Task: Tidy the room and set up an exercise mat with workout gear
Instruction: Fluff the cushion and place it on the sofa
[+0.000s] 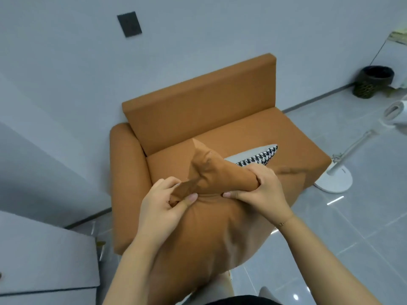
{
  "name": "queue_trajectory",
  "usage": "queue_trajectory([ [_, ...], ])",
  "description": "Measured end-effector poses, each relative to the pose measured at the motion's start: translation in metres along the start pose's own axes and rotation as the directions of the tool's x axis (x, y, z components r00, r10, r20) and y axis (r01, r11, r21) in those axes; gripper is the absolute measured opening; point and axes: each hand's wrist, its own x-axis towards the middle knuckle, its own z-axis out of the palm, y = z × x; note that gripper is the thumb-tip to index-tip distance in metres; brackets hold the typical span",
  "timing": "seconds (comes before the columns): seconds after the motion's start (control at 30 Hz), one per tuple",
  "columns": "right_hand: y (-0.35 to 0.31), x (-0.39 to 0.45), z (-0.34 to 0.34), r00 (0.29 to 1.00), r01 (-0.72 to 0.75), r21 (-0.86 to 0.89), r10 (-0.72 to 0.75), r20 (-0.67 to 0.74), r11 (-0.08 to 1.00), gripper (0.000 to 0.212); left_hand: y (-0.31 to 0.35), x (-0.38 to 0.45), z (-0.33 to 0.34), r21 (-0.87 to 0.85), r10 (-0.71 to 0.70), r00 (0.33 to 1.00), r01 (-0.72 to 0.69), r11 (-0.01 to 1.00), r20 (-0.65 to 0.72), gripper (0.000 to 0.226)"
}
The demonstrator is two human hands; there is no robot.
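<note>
While both hands' fingers are gripping the orange fabric cushion [209,227] over the orange armchair [220,106], grey tiled floor [330,227] is lying open rightward; white lamp base [333,178] is standing beside the seat edge.

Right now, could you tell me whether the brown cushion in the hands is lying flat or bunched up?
Bunched up: the brown cushion has its top edge gathered and creased where the left hand and right hand grip it.
</note>
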Motion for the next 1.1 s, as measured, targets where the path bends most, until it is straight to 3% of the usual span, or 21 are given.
queue_trajectory([
  [0.13, 0.014, 0.081, 0.008, 0.999, 0.02, -0.008, -0.021, -0.048, 1.0, 0.051, -0.021, 0.085, 0.005, -0.05, 0.016, 0.999, -0.018, 0.999, -0.036, 0.031],
  [0.27, 0.021, 0.166, 0.019, 0.997, 0.009, -0.066, -0.014, -0.081, 0.998, 0.043, -0.052, 0.18, 0.004, -0.057, 0.051, 0.999, -0.052, 0.997, -0.014, 0.029],
  [0.5, 0.04, 0.297, 0.055, 0.988, 0.094, -0.248, -0.121, -0.096, 0.964, 0.056, -0.095, 0.306, -0.006, -0.026, -0.01, 1.0, 0.01, 1.0, 0.011, 0.025],
  [0.63, 0.083, 0.359, 0.093, 0.997, 0.064, -0.293, -0.074, -0.022, 0.954, 0.059, -0.143, 0.365, 0.013, 0.004, -0.233, 0.97, 0.233, 0.972, 0.062, 0.02],
  [0.77, 0.137, 0.399, 0.149, 0.986, 0.016, -0.313, 0.036, 0.161, 0.949, 0.052, -0.219, 0.398, 0.054, 0.023, -0.479, 0.873, 0.479, 0.878, 0.09, 0.053],
  [0.83, 0.163, 0.415, 0.182, 0.956, 0.093, -0.336, 0.011, 0.294, 0.937, 0.054, -0.262, 0.401, 0.073, -0.008, -0.603, 0.796, 0.604, 0.797, 0.047, 0.065],
  [0.9, 0.183, 0.437, 0.205, 0.859, 0.25, -0.327, -0.053, 0.509, 0.911, 0.059, -0.287, 0.398, 0.087, -0.098, -0.718, 0.695, 0.713, 0.694, -0.03, 0.06],
  [1.0, 0.209, 0.481, 0.223, 0.561, 0.431, -0.212, -0.076, 0.824, 0.877, 0.074, -0.294, 0.398, 0.097, -0.246, -0.823, 0.552, 0.786, 0.567, -0.131, 0.04],
  [1.07, 0.229, 0.509, 0.227, 0.389, 0.5, -0.196, -0.017, 0.921, 0.843, 0.092, -0.292, 0.404, 0.104, -0.311, -0.859, 0.477, 0.801, 0.512, -0.186, 0.035],
  [1.1, 0.237, 0.519, 0.227, 0.346, 0.489, -0.213, 0.036, 0.937, 0.846, 0.1, -0.287, 0.409, 0.105, -0.334, -0.864, 0.461, 0.797, 0.504, -0.204, 0.033],
])
